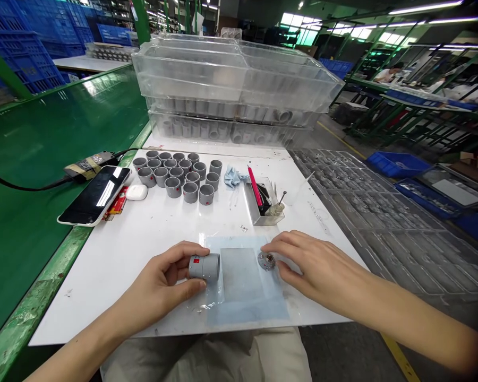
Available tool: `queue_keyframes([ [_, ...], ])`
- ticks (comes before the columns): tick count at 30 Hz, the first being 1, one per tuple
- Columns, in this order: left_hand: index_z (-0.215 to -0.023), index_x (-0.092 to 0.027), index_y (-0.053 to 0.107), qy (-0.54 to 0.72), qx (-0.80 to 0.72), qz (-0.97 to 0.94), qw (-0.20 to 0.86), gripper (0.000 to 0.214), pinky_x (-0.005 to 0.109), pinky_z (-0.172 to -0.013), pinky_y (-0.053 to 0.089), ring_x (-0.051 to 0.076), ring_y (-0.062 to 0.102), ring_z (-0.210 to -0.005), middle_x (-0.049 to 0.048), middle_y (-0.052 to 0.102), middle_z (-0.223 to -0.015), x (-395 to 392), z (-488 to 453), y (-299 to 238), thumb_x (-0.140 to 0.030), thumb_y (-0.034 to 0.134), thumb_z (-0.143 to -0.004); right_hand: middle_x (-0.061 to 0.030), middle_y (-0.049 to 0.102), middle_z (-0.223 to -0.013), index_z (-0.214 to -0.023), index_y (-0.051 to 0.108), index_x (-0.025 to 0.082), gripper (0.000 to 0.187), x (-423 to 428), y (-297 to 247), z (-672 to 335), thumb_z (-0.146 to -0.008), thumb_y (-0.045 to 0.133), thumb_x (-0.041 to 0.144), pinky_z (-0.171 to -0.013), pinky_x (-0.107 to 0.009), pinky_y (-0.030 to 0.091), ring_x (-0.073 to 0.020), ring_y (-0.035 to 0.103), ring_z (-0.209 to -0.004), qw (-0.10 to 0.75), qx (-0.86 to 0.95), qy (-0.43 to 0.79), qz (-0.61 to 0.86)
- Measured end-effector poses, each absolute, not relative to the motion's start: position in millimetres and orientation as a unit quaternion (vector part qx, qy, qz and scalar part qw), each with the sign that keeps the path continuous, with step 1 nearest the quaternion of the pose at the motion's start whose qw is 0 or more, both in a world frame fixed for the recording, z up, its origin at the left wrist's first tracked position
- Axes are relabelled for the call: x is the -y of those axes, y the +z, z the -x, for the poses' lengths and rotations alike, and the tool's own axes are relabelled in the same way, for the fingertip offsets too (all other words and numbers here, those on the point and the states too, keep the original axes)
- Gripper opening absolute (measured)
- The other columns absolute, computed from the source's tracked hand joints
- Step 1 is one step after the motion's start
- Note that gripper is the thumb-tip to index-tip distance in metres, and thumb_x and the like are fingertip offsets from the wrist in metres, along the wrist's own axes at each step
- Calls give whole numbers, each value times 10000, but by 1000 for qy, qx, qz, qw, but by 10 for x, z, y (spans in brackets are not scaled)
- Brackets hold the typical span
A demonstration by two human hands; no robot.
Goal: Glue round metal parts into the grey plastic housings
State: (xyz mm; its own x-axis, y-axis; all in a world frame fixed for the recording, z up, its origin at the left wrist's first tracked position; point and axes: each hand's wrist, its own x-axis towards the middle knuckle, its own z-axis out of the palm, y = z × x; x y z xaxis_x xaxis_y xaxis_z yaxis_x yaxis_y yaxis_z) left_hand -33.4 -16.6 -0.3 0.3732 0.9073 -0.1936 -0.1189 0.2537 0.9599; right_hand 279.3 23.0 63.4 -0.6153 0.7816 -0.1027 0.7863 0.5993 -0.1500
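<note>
My left hand grips a short grey cylinder with a small red sticker, holding it on its side just over the white board. My right hand rests on the board with its fingers curled. Its fingertips touch a small round metal disc that lies on a blue-tinted plastic sheet. The disc lies flat on the sheet between thumb and forefinger.
Several more grey cylinders stand in rows at the back of the board. A phone and white earbud case lie left. A clear box holds a red pen and tools. Stacked clear trays stand behind; moulded trays lie right.
</note>
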Motion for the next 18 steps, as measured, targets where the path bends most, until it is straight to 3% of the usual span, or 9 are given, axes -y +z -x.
queue_keyframes([
  [4, -1173, -351, 720, 384, -416, -489, 663, 316, 203, -880, 536, 142, 608, -1049, -16, 569, -1286, 154, 320, 11, -241, 805, -889, -89, 712, -1053, -1166, 708, 195, 252, -192, 613, -2780, -1008, 561, 326, -744, -432, 593, -277, 729, -901, 15, -874, -103, -475],
  [8, -1152, -340, 720, 386, -418, -480, 668, 283, 222, -884, 554, 145, 631, -1040, -10, 614, -1232, 157, 327, 15, -269, 807, -893, -58, 701, -925, -1026, 741, 200, 180, -239, 638, -2710, -975, 584, 273, -641, -369, 546, -236, 703, -769, 19, -864, -133, -486],
  [14, -1120, -297, 699, 462, -426, -468, 621, 313, 236, -864, 573, 151, 665, -1016, 1, 659, -1229, 171, 309, 23, -235, 848, -851, -21, 744, -1003, -1053, 742, 224, 157, -409, 658, -2406, -906, 688, 231, -749, -303, 533, -177, 684, -906, -200, -856, -253, -405],
  [18, -1188, -274, 690, 489, -473, -409, 608, 411, 234, -845, 577, 162, 685, -991, 5, 732, -1115, 174, 266, 85, -227, 870, -821, -9, 754, -1025, -1060, 749, 233, 221, -471, 561, -2112, -857, 711, 157, -790, -293, 541, -153, 677, -905, -325, -822, -311, -349],
])
